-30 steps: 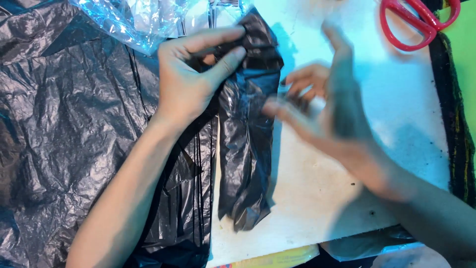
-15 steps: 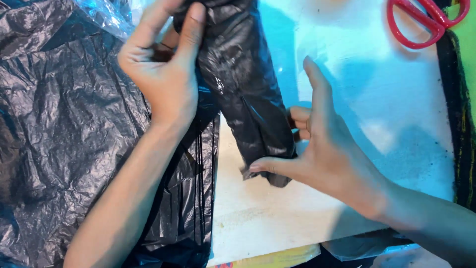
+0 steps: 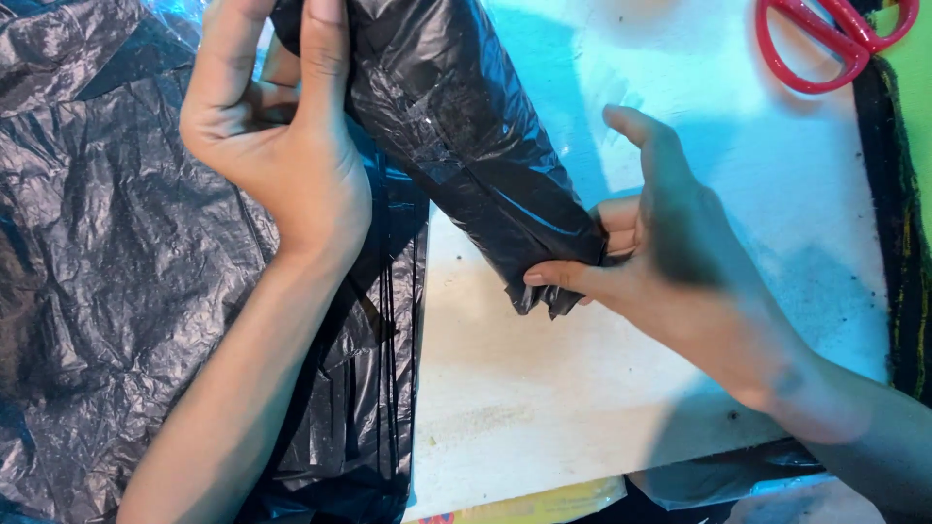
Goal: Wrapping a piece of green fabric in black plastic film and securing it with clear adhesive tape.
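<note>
A rolled black plastic bag (image 3: 456, 126) slants from the top centre down to the middle of the view. My left hand (image 3: 282, 136) grips its upper end, thumb pressed along the roll. My right hand (image 3: 660, 262) pinches its lower end between thumb and fingers, index finger raised. The roll is held just over a white board (image 3: 544, 388).
Crumpled black plastic sheeting (image 3: 107, 272) covers the left side, running under my left forearm. Red-handled scissors (image 3: 825, 44) lie at the top right on the board. A dark strip (image 3: 898, 223) borders the board's right edge, with green beyond it. A yellow item (image 3: 544, 505) shows at the bottom.
The loose black plastic has been drawn into a tighter roll. My left hand moved up to its top end, and my right hand closed on the bottom end.
</note>
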